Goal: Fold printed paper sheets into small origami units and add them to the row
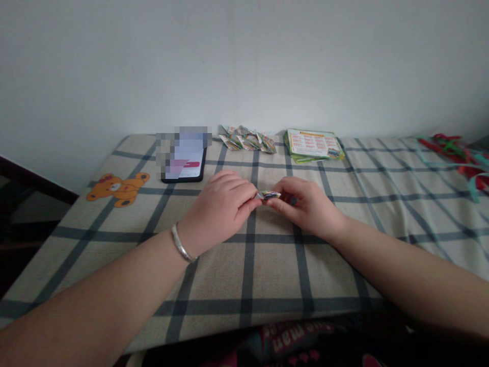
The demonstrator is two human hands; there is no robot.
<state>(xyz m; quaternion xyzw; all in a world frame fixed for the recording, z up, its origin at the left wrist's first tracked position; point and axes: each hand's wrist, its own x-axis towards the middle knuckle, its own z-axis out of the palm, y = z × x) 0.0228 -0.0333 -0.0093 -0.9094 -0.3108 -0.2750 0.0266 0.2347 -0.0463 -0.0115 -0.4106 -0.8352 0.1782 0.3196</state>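
Between my two hands, just above the checked tablecloth, is a small folded piece of printed paper (272, 194). My left hand (228, 204), with a silver bangle at its wrist, pinches the paper's left end between thumb and fingers. On the other side my right hand (305, 205) has its thumb and fingertips closed on the right part of the same paper. Much of the paper is hidden by the fingers. Beyond my hands, several similar folded paper pieces (248, 141) lie grouped near the wall.
A stack of green-edged printed cards (315, 145) lies back right of my hands. To the left are a phone (185, 162), partly pixelated, and an orange bear cutout (118, 189). Red, green and teal strips (458, 158) lie at the far right. A white wall (244, 61) bounds the table behind.
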